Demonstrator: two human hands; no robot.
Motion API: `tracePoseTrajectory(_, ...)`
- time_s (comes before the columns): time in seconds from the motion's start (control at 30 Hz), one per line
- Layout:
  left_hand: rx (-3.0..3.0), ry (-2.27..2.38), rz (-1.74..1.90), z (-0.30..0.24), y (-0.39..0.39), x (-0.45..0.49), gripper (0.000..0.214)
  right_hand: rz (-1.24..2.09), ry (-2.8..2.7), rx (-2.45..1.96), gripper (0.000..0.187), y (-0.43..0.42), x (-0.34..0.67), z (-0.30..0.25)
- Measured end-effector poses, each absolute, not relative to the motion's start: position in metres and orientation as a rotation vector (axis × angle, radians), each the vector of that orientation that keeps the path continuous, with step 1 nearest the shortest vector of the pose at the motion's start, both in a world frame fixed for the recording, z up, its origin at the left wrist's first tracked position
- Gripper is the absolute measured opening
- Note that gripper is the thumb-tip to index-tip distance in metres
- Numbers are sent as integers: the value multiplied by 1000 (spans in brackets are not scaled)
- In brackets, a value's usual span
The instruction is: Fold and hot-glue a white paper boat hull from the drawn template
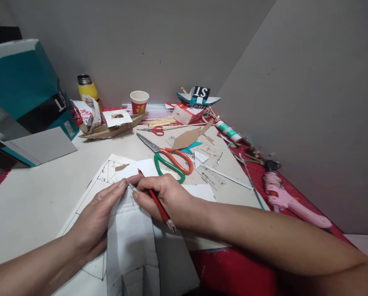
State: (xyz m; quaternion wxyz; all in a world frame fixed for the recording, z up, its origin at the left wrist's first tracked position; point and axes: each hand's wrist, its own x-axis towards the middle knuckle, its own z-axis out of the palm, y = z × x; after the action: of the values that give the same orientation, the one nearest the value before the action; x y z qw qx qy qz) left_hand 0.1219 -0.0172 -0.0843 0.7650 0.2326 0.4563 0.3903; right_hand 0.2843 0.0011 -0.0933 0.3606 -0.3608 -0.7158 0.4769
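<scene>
My left hand (94, 213) is closed on the upper edge of a long white folded card piece (134, 234), which runs down toward the bottom of the view. Close beside it, my right hand (162, 195) pinches at the same edge, its fingertips almost touching the left ones. A red and black pencil (159, 205) lies slantwise in the right hand, its blunt end pointing down and right. Between the fingertips shows a small greyish pointed bit (131, 187) that I cannot make out. Beneath the hands lies a white sheet with drawn lines (105, 170).
Large scissors (171, 160) with green and orange handles lie just beyond my right hand. Further back are a cardboard boat shape (112, 129), a paper cup (140, 102) and a yellow bottle (87, 88). A teal box (20, 90) stands left; a pink glue gun (290, 201) lies right.
</scene>
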Motion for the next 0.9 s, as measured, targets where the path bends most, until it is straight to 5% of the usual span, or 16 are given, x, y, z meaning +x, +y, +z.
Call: tracePoseTrajectory(0.9, 567, 938, 1089, -76, 9, 104, 13, 1143, -1732, -1195, 25, 8, 290, -76)
